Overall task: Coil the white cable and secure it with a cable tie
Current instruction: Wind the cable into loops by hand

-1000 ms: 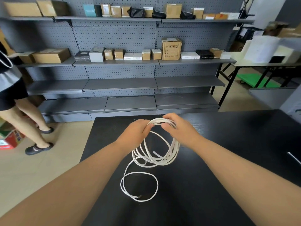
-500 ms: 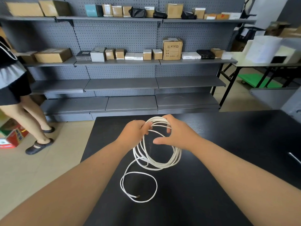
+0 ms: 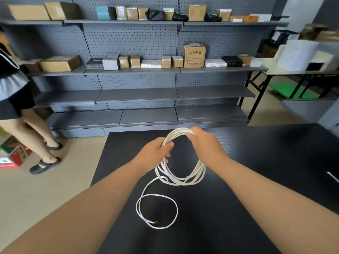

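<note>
Gripping the white cable (image 3: 180, 177) coil with left hand (image 3: 156, 153) and right hand (image 3: 205, 143), we judge coiling mostly done; one tail loop remains, no tie visible.

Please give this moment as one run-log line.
step: coiling | left hand: grips white cable coil | right hand: holds coil top | loose end: lying on black table
</note>
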The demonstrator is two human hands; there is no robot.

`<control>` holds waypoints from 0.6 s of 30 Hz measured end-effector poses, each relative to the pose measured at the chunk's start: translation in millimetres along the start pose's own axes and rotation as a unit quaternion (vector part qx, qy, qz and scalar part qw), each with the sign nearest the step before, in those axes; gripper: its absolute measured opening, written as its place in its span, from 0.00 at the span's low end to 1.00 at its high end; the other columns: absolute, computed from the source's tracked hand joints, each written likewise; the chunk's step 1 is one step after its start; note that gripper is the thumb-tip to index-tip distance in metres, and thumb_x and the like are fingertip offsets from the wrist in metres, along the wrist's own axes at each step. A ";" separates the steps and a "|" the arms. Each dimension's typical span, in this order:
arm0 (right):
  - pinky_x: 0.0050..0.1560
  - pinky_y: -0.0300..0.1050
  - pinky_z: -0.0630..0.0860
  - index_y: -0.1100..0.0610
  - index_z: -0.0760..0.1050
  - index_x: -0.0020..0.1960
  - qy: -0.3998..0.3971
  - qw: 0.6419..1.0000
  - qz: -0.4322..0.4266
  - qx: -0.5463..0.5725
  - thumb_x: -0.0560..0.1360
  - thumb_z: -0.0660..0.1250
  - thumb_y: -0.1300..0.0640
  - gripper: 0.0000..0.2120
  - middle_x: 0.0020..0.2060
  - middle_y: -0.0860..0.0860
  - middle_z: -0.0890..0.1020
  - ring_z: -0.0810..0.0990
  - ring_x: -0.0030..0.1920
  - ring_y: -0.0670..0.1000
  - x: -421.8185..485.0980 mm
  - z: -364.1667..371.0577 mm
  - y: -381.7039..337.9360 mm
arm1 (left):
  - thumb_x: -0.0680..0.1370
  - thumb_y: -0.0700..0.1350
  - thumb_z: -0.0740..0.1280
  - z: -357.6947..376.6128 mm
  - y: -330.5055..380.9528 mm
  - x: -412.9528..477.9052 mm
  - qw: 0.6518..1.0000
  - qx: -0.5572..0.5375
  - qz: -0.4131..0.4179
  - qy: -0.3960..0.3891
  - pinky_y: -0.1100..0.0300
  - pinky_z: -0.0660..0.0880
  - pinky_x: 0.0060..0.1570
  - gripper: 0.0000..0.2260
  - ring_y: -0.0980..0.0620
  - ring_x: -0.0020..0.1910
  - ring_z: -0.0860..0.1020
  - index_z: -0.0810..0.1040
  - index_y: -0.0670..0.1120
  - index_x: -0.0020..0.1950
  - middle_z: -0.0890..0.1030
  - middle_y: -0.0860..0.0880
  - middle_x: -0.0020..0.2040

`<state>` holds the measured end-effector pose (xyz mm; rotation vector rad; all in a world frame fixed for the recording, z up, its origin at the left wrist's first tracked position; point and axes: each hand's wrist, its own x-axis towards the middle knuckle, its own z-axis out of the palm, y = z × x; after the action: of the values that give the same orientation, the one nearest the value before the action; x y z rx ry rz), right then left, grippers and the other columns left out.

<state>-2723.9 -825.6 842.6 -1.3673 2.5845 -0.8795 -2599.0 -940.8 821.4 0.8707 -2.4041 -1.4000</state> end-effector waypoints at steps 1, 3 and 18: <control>0.39 0.46 0.65 0.60 0.71 0.54 0.020 0.999 0.017 0.019 0.81 0.54 0.52 0.13 0.40 0.55 0.75 0.71 0.40 0.57 0.7 -0.5 1.3 | 0.80 0.51 0.58 -0.2 -2.0 -0.8 1.000 -0.011 -0.002 0.000 0.59 0.72 0.44 0.10 0.51 0.38 0.78 0.74 0.48 0.47 0.79 0.51 0.38; 0.39 0.47 0.67 0.60 0.72 0.54 0.050 0.995 0.044 0.068 0.81 0.55 0.53 0.12 0.41 0.57 0.77 0.73 0.41 0.59 1.6 -0.5 4.1 | 0.80 0.51 0.58 0.2 -3.6 -1.7 0.999 -0.036 -0.002 0.005 0.57 0.73 0.45 0.07 0.50 0.40 0.79 0.74 0.50 0.50 0.79 0.51 0.39; 0.53 0.47 0.73 0.49 0.66 0.62 -0.056 0.963 0.092 0.248 0.75 0.66 0.53 0.18 0.51 0.47 0.77 0.78 0.51 0.50 -4.1 10.4 9.8 | 0.82 0.47 0.54 -18.9 30.8 11.1 0.960 0.256 0.090 0.073 0.50 0.72 0.41 0.13 0.44 0.33 0.72 0.71 0.39 0.55 0.77 0.40 0.43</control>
<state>-2725.2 -822.7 828.0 -0.9868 2.1538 -1.2601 -2610.7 -949.6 856.3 0.7953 -2.6863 -0.6253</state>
